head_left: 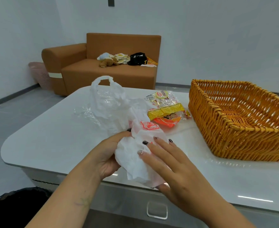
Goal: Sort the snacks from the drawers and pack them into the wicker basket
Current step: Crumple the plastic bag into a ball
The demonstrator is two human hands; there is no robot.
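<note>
a crumpled white plastic bag [135,155] is being held at the near table edge [36,145]: it is being gripped by the left hand [109,155], fingers curled into the plastic, while the right hand [166,163] is being laid against it with fingers straight and spread. the bag is probably being emptied or bunched aside; it is best being kept low so nothing drops. just beyond the fingertips the snack packets [166,109] are lying, yellow and orange. the wicker basket [217,129] is standing empty, beyond and right of the right hand. a red logo is showing on the bag; the packet print cannot be read.
</note>
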